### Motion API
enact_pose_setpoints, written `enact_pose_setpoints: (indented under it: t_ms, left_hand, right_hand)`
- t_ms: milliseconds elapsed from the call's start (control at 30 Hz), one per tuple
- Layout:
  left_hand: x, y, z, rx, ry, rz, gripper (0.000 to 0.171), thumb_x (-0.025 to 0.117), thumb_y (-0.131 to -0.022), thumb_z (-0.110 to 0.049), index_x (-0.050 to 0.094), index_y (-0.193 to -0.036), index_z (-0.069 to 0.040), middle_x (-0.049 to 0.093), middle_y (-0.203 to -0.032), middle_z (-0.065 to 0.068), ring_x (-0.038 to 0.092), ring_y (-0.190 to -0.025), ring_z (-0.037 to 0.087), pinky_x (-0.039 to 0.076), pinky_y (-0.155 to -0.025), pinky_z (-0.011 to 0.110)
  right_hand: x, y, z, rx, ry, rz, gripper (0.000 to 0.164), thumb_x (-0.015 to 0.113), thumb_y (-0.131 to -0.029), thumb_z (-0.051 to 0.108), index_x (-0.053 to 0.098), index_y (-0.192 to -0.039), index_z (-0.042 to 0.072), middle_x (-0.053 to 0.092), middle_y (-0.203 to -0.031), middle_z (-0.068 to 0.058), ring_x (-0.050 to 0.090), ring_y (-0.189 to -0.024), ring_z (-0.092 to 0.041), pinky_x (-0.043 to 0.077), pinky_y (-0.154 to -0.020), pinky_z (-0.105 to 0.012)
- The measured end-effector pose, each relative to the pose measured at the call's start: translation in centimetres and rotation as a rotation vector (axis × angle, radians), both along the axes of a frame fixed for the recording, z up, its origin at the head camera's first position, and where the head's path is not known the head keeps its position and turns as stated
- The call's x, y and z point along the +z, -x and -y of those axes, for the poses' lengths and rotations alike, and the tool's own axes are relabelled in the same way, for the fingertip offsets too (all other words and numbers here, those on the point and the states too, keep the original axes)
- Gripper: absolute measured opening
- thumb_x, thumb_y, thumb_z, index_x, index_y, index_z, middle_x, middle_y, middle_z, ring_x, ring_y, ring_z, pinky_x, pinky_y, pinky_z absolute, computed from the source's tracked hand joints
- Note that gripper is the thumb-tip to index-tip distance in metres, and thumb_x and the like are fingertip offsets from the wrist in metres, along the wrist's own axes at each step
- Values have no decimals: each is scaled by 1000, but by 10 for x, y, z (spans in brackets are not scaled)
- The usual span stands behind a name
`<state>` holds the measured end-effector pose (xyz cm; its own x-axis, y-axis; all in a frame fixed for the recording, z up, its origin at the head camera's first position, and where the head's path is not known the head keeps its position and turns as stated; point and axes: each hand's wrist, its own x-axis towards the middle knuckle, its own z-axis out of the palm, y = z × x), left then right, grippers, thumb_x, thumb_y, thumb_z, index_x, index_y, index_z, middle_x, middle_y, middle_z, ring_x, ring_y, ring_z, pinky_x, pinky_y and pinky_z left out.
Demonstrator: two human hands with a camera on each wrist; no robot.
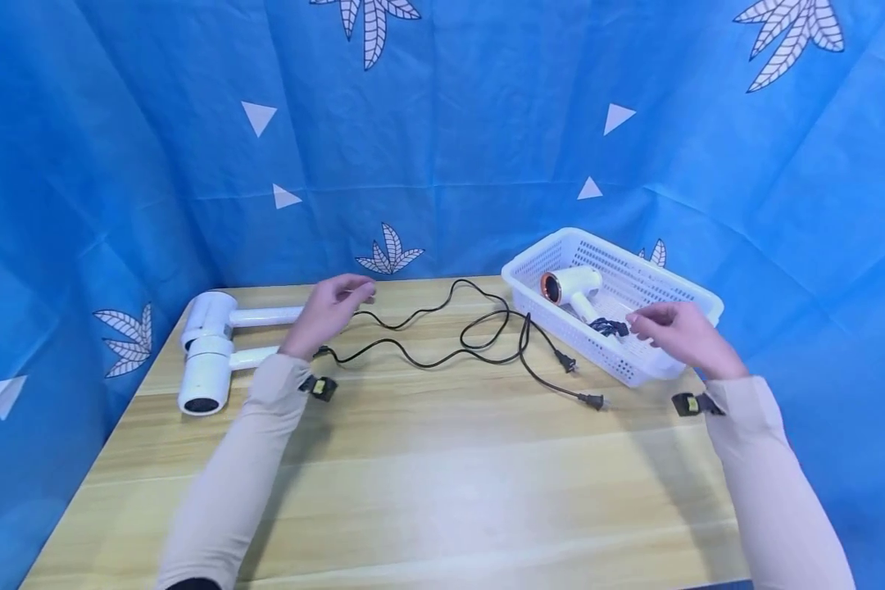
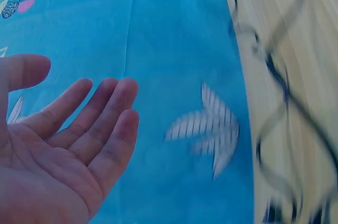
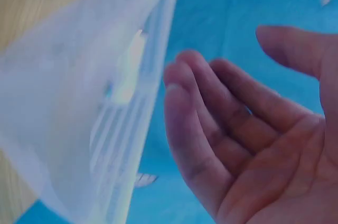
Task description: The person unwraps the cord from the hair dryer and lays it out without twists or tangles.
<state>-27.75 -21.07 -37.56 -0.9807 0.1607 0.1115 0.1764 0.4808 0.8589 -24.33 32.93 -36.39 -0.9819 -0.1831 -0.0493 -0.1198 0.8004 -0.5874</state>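
My left hand (image 1: 330, 311) hovers over the handles of two white hair dryers, its fingers relaxed and holding nothing. The farther hair dryer (image 1: 210, 315) and the nearer hair dryer (image 1: 206, 373) lie side by side at the table's left. In the left wrist view the palm and loosely bent fingers (image 2: 113, 134) show with nothing in them. Over the right end of the white basket (image 1: 612, 352) is my right hand (image 1: 682, 334), also holding nothing. Inside that basket lies a third hair dryer (image 1: 575, 287) with an orange-ringed end and a bundled black cord (image 1: 606, 326).
Two black cords (image 1: 428, 365) run from the left hair dryers across the wooden table (image 1: 442, 483). Their plugs (image 1: 593, 401) lie in front of the basket. A blue patterned curtain (image 1: 442, 147) hangs behind the table and along its sides.
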Motion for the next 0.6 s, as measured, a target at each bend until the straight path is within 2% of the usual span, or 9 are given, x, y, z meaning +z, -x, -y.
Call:
enact_pose_setpoints:
  t_ms: [100,200,367,500,600]
  left_hand:
    - [3,16,-30,-63,-104,41,46,55,-108,-35,58,-140,-2,67,-132,22,65,-125,36,51,-110,50]
    - [4,30,-58,-109,-169,59,45,55,-108,-33,57,-140,-1,66,-134,23,65,-125,36,51,-112,48]
    - [5,54,-107,-137,-258,107,45,55,-108,-31,55,-142,0,66,-134,24,67,-122,36,53,-110,49]
    - [2,70,-146,-162,-312,140,46,56,-107,-28,53,-143,1,67,-132,25,68,-120,37,58,-103,40]
    - [-5,78,-171,-181,-319,170,45,55,-108,-26,53,-143,2,67,-131,25,69,-119,37,59,-100,37]
  right_hand:
    - [0,18,-9,-53,-16,30,58,54,-106,44,63,-133,-6,75,-116,-24,72,-96,-20,58,-78,-28]
    - [-3,30,-14,-77,1,90,59,55,-106,41,60,-134,-11,76,-111,-22,72,-93,-18,64,-80,-33]
    - [-9,50,-15,-113,30,213,60,57,-106,39,57,-135,-14,76,-106,-21,72,-86,-14,65,-85,-41]
    - [-10,61,-14,-113,-10,291,60,57,-105,38,56,-135,-14,74,-102,-19,74,-90,-24,64,-85,-41]
    - [-10,61,-10,-124,-27,346,55,59,-104,36,58,-130,-13,72,-98,-17,72,-92,-28,64,-85,-41]
